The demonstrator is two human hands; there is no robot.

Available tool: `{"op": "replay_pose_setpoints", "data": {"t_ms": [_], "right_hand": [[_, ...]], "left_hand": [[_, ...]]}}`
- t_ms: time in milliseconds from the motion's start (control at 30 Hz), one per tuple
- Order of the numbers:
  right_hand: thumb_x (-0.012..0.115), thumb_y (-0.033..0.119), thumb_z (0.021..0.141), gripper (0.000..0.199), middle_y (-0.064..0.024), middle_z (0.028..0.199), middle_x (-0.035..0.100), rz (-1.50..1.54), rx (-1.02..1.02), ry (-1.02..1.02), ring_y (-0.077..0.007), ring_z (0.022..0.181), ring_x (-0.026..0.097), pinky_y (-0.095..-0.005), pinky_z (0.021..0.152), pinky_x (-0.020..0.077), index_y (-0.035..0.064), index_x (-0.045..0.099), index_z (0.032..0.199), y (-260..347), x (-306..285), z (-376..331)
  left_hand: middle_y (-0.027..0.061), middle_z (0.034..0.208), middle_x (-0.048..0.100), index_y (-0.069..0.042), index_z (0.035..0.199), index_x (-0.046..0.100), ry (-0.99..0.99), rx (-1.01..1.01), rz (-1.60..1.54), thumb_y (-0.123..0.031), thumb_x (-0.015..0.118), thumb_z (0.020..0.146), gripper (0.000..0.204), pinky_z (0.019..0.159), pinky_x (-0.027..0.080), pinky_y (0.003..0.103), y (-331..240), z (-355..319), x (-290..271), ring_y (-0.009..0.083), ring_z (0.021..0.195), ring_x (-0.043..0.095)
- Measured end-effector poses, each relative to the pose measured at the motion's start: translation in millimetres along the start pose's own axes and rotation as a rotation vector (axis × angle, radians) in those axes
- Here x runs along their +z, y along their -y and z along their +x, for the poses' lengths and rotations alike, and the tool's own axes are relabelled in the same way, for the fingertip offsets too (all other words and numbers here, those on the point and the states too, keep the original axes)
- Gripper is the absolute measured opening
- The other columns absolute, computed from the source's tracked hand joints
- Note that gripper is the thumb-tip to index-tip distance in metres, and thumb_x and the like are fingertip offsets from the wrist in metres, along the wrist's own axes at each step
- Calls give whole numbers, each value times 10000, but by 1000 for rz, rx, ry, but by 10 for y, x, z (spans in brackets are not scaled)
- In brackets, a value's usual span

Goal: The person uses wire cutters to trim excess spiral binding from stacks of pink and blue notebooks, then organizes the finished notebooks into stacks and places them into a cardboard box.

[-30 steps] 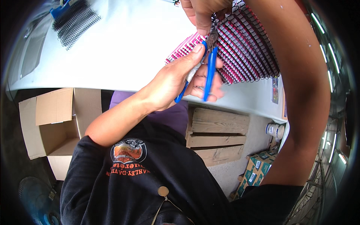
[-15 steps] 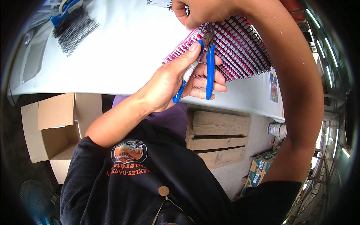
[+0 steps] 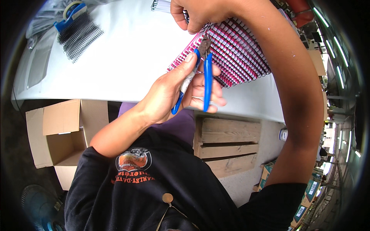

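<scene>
My left hand [image 3: 169,90] is wrapped around a pair of cutting pliers [image 3: 207,79] with blue handles, one of them patched with white wrapping. The handles are spread, and the rusty jaws point up toward a stack of spiral-bound notebooks [image 3: 239,54] with pink-and-white edges and black coils. Above the jaws, my right hand [image 3: 208,13] is closed at the far end of the stack. Its fingers pinch a black spiral coil [image 3: 186,16], of which only a short piece shows. My right forearm covers part of the notebooks.
On the white-covered table [image 3: 127,50], a bunch of black coils [image 3: 79,36] lies by a blue tape dispenser [image 3: 70,17] at far left. Below the table are an open cardboard box [image 3: 58,134], a wooden crate [image 3: 229,133] and a fan [image 3: 36,204].
My left hand has drawn the pliers slightly down and to the left. My right hand has shifted a little left, still closed. The whole view has tilted slightly.
</scene>
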State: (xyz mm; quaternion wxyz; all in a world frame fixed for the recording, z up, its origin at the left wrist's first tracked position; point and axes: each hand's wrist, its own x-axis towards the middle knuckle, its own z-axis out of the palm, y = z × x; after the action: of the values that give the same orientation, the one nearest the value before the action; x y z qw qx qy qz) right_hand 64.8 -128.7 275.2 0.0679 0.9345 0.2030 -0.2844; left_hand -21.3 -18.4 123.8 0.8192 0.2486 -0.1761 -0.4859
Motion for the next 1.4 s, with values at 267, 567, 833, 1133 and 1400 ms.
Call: {"op": "replay_pose_setpoints", "data": {"t_ms": [267,567,833,1133,1400], "right_hand": [[691,47,622,138,-107,711,663,35,-26,-104,-202,650,612,-329,601,480,37,680,759,-10,32,-27],[688,28,604,150,-121,696,664,78,-12,-231,-221,629,625,-344,594,499,25,687,754,-79,89,-25],[687,40,602,124,-139,704,666,155,-64,-341,-236,634,631,-354,621,502,29,687,726,-197,190,70],[641,167,640,132,-131,737,659,-595,-145,-253,-273,641,615,-361,621,488,106,706,737,-236,219,479],[613,201,664,173,-135,778,653,-228,-24,-360,-286,671,615,-355,636,496,119,707,784,-258,197,382]], "left_hand": [[94,792,536,-36,1159,461,73,30,-37,-524,212,962,582,599,537,360,-58,64,-80,212,649,569],[222,1099,585,-14,1260,419,58,38,69,-538,188,959,647,926,441,440,-107,118,72,339,1066,576],[71,719,496,-31,1057,470,51,68,-13,-544,215,959,581,490,463,295,-93,59,61,173,562,503],[181,1054,615,-24,1224,449,38,73,124,-559,199,953,650,825,483,355,-175,149,144,268,1006,618],[98,779,550,-38,1105,473,145,83,25,-536,209,963,581,570,485,299,-105,36,101,190,629,565]]}}
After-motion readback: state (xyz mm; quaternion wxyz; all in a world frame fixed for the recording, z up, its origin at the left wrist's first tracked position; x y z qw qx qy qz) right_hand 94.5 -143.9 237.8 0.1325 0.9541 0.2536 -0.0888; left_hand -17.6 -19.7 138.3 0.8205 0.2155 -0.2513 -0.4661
